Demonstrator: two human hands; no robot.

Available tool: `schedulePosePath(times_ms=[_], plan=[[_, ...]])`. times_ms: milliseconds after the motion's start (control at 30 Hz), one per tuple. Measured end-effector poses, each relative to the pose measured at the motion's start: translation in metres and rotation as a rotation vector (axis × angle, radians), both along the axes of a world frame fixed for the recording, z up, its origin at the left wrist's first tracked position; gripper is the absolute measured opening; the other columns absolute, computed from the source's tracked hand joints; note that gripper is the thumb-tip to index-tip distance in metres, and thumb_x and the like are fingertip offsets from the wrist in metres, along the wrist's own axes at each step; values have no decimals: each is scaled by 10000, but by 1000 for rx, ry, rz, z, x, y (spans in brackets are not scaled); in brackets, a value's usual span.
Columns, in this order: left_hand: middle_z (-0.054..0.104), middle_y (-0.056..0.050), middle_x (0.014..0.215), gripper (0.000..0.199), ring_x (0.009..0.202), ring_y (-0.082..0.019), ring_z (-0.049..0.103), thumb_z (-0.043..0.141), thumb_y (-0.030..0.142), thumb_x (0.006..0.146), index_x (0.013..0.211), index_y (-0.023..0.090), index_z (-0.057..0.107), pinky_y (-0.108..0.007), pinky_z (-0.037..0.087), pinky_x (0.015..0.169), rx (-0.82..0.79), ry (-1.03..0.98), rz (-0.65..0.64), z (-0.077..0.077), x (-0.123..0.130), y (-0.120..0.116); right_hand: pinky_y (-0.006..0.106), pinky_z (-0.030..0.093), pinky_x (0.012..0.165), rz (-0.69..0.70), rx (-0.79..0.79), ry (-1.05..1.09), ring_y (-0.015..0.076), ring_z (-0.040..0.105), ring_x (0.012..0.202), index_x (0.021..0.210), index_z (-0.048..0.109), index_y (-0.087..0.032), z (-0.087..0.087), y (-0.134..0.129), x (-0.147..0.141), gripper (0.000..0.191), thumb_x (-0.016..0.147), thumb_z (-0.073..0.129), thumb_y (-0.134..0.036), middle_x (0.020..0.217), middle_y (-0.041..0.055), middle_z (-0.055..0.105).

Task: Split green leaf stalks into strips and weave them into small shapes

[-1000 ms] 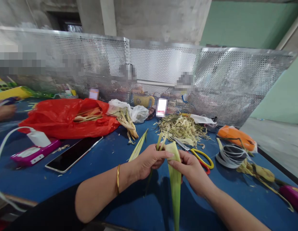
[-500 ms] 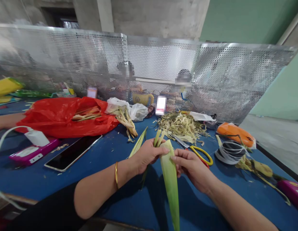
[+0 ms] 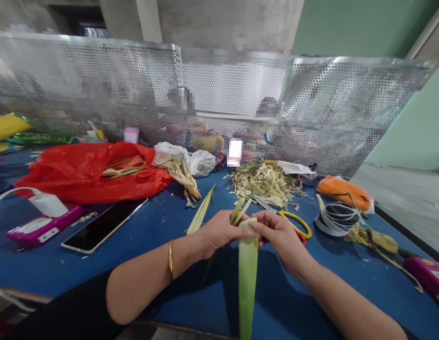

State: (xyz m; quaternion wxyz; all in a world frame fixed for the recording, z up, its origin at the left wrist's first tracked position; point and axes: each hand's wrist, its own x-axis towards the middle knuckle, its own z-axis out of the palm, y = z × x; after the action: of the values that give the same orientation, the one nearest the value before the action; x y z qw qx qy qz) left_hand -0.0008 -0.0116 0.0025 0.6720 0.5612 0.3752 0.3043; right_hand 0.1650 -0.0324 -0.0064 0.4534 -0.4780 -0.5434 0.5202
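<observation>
Swung straighter — one long, strap-shaped green leaf [image 3: 247,278], pinched by fingers [image 3: 245,232].

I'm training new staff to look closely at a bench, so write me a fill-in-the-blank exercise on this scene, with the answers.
1. The left hand and the right hand both hold a wide leaf strip whose colour is ____.
2. The gold bangle is worn on the person's ____ side.
3. The scissors are yellow on one grip and ____ on the other.
4. The scissors lie to the ____ of the dark-screened phone.

Missing words: green; left; red; right.
</observation>
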Motion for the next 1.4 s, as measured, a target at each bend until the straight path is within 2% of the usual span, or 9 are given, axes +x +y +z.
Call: schedulePosePath(times_ms=[100, 267, 533, 833, 967, 1133, 1300, 1400], plan=[[326, 115, 424, 269, 355, -39, 190, 682, 387, 708, 839, 161, 614, -206, 117, 372, -45, 11, 20, 0, 0, 0, 222, 403, 462, -39, 98, -105, 97, 464, 496, 790, 579, -178, -6, 2, 2, 354, 708, 708, -497, 565, -47, 519], [281, 116, 396, 281, 347, -41, 171, 653, 412, 720, 779, 140, 615, -216, 99, 366, -54, 57, 99, -1, 0, 2, 220, 372, 470, -30, 129, -137, 93, 440, 515, 782, 562, -177, -5, 0, 1, 339, 724, 694, -485, 584, -48, 499], [293, 113, 370, 225, 351, -44, 175, 697, 347, 664, 733, 143, 632, -234, 90, 389, -50, 79, 168, -4, 0, 6, 239, 403, 549, -32, 90, -41, 107, 469, 571, 764, 632, -177, 3, -1, 0, 288, 677, 741, -428, 603, -32, 530], [285, 115, 370, 164, 374, -42, 174, 677, 297, 673, 696, 134, 668, -232, 141, 435, 23, 96, 199, -1, 3, 2, 241, 384, 541, -75, 24, 22, 105, 454, 557, 656, 622, -177, 3, -1, -1, 251, 629, 763, -383, 587, -21, 552], [312, 105, 373, 138, 371, -43, 188, 676, 275, 666, 675, 138, 663, -236, 132, 430, -1, 107, 225, -2, 5, 1, 251, 373, 543, -112, 52, -5, 115, 455, 557, 612, 591, -186, 2, -1, -2, 226, 635, 746, -349, 576, -16, 560], [299, 106, 362, 130, 350, -42, 173, 668, 269, 673, 671, 147, 621, -238, 87, 403, -88, 38, 185, -4, 6, 3, 245, 338, 543, -92, 138, -90, 115, 431, 576, 651, 593, -185, 0, -2, -2, 210, 697, 700, -360, 599, -22, 531], [298, 104, 369, 152, 342, -41, 181, 662, 289, 698, 700, 149, 604, -233, 83, 383, -74, 57, 209, -5, 4, 5, 244, 387, 573, -22, 17, 10, 112, 467, 593, 714, 606, -178, 3, 0, -2, 259, 694, 718, -411, 624, -24, 544], [304, 107, 392, 226, 347, -38, 184, 687, 357, 696, 714, 157, 584, -226, 83, 381, -84, 28, 171, -6, 4, 4, 239, 390, 553, -51, -17, 24, 106, 465, 572, 693, 603, -171, 4, 1, -1, 279, 653, 753, -403, 602, -24, 544]])
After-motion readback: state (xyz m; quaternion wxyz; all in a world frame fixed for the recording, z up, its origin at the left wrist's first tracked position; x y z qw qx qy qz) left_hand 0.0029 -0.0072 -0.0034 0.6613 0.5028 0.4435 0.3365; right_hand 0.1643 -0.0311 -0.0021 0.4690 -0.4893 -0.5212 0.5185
